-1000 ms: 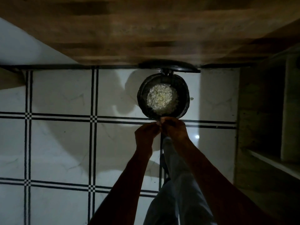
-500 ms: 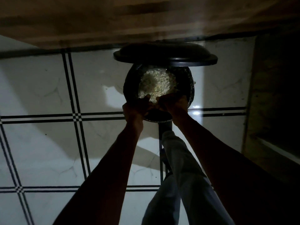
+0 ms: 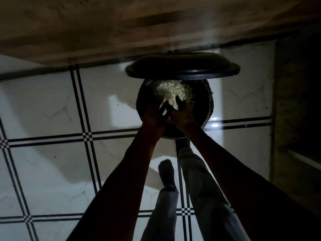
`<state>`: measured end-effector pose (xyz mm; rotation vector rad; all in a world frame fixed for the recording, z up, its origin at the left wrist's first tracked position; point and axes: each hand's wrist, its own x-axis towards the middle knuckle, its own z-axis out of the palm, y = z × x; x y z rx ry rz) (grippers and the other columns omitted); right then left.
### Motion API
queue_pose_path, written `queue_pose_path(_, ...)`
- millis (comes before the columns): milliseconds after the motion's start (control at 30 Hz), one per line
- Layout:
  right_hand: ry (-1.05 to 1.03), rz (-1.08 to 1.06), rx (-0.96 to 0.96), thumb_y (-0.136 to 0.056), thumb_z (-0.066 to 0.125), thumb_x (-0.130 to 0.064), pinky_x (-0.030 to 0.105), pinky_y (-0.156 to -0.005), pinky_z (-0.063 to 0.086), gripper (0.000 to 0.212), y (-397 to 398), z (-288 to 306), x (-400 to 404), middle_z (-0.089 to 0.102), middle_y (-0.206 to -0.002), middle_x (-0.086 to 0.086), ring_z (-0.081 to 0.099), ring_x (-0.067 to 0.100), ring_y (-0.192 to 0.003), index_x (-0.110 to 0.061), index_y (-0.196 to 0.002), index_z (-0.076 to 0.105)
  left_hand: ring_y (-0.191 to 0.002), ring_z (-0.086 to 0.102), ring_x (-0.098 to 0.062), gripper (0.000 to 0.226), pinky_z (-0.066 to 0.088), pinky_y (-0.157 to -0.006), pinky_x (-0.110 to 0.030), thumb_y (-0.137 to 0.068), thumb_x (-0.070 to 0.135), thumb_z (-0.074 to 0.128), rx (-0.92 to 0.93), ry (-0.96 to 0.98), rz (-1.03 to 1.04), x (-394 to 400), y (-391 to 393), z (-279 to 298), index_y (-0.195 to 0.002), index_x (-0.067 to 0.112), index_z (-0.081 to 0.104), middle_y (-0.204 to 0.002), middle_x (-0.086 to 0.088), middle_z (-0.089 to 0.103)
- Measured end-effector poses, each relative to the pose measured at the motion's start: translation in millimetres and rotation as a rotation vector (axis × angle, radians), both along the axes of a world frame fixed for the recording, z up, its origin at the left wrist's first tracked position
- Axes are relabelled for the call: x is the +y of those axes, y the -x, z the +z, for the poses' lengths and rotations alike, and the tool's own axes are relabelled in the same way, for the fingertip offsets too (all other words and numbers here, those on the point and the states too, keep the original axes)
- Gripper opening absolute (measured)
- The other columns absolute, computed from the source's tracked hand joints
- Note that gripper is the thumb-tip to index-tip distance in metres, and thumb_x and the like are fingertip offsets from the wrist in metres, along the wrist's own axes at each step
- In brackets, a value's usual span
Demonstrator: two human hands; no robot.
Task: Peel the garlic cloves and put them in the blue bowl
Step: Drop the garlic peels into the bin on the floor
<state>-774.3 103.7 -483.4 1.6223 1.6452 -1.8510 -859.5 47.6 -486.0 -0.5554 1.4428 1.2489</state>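
**Two hands over a dark bin**

Two legs in grey trousers (image 3: 199, 180) stand on the tiled floor (image 3: 52, 101), below the arms. Just past them, the left hand (image 3: 153, 114) and right hand (image 3: 182, 113) meet side by side above a round dark bin (image 3: 207, 105). It is too dark to tell if they pinch anything or hang loose. Under the fingertips lies a pale heap of peels (image 3: 171, 92). Its lid (image 3: 182, 69) stands up behind. I think peels are being dropped. No garlic clove or blue bowl shows, so next they must find the bowl.
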Motion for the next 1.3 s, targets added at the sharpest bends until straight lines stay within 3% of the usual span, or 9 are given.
queue_pose_path(100, -0.083, 0.069, 0.189, -0.107, 0.048, -0.003, 0.039, -0.13, 0.022, 0.061, 3, -4, -7, 0.021, -0.173, 0.007, 0.014, 0.024, -0.161, -0.038, -0.154, 0.033, -0.111, 0.064, -0.019, 0.043, 0.053, -0.095, -0.036, -0.111, 0.032, 0.043, -0.067, 0.022, 0.021, 4, -3, 3, -0.15, 0.016, 0.049, -0.126, -0.006, 0.066)
queue_pose_path(167, -0.078, 0.069, 0.128, -0.109, 0.049, -0.01, 0.051, -0.129, 0.022, 0.055, -2, -9, -13, 0.025, -0.171, 0.013, 0.016, 0.033, -0.161, -0.026, -0.158, 0.033, -0.106, 0.065, -0.017, 0.035, 0.053, -0.079, -0.028, -0.111, 0.03, 0.043, -0.066, 0.016, -0.003, 5, -4, 4, -0.141, 0.015, 0.054, -0.124, -0.005, 0.067)
queue_pose_path(233, -0.172, -0.004, 0.053, -0.11, 0.052, -0.027, 0.045, -0.129, 0.025, 0.056, -7, -6, -10, 0.031, -0.17, 0.01, 0.027, 0.028, -0.158, -0.017, -0.162, 0.034, -0.119, 0.063, -0.019, 0.036, 0.054, -0.079, -0.028, -0.108, 0.034, 0.051, -0.013, 0.015, -0.04, 6, -4, 8, -0.138, 0.015, 0.057, -0.138, -0.007, 0.064)
queue_pose_path(367, -0.147, 0.234, 0.06, -0.112, 0.029, -0.035, 0.037, -0.127, 0.022, 0.056, -19, 5, -6, 0.041, -0.163, 0.018, 0.035, 0.032, -0.153, -0.003, -0.157, 0.042, -0.104, 0.065, -0.017, 0.04, 0.057, -0.076, -0.028, -0.11, 0.021, 0.045, -0.041, -0.015, -0.079, 9, -8, 17, -0.148, 0.006, 0.05, -0.125, -0.007, 0.067)
queue_pose_path(500, -0.187, -0.097, 0.043, -0.109, 0.054, -0.035, 0.027, -0.118, 0.03, 0.053, -49, 29, 3, 0.046, -0.161, 0.014, 0.042, 0.028, -0.148, -0.014, -0.157, 0.046, -0.128, 0.059, -0.022, 0.04, 0.053, -0.091, -0.027, -0.111, 0.012, 0.043, 0.051, -0.085, -0.194, 1, -25, 52, -0.151, 0.008, 0.045, -0.138, -0.01, 0.06)
queue_pose_path(700, -0.312, -0.427, 0.133, -0.105, 0.061, -0.034, 0.045, -0.095, 0.06, 0.018, -142, 142, -5, 0.074, -0.114, 0.0, 0.073, 0.02, -0.101, -0.026, -0.119, 0.068, -0.098, 0.075, -0.017, 0.023, 0.059, -0.08, -0.021, -0.102, 0.014, 0.064, 0.338, -0.105, -0.594, 0, -79, 173, -0.124, 0.008, 0.067, -0.108, -0.007, 0.077)
queue_pose_path(800, -0.361, -0.566, 0.166, -0.108, 0.058, -0.024, 0.043, -0.083, 0.063, 0.019, -205, 228, -15, 0.076, -0.105, 0.005, 0.076, 0.02, -0.089, -0.017, -0.121, 0.069, -0.087, 0.072, -0.009, 0.017, 0.056, -0.071, -0.016, -0.102, 0.017, 0.066, 0.506, -0.23, -0.853, 11, -129, 253, -0.117, 0.011, 0.071, -0.099, -0.002, 0.077)
queue_pose_path(1033, -0.654, -0.909, 0.065, -0.108, 0.057, -0.021, 0.025, -0.077, 0.062, 0.023, -398, 415, -84, 0.075, -0.101, -0.002, 0.074, 0.006, -0.087, -0.014, -0.125, 0.071, -0.085, 0.075, -0.01, 0.004, 0.058, -0.077, -0.025, -0.097, 0.017, 0.073, 0.659, -0.626, -1.301, 28, -305, 412, -0.099, 0.02, 0.073, -0.094, -0.002, 0.078)
queue_pose_path(1300, -0.794, -1.388, -0.063, -0.107, 0.06, -0.02, 0.029, -0.078, 0.062, 0.019, -618, 512, -186, 0.078, -0.102, 0.004, 0.076, 0.012, -0.092, -0.015, -0.119, 0.073, -0.073, 0.071, -0.005, 0.006, 0.058, -0.073, -0.022, -0.095, 0.005, 0.073, 0.572, -1.012, -1.682, -2, -546, 494, -0.096, 0.011, 0.074, -0.084, -0.004, 0.075)
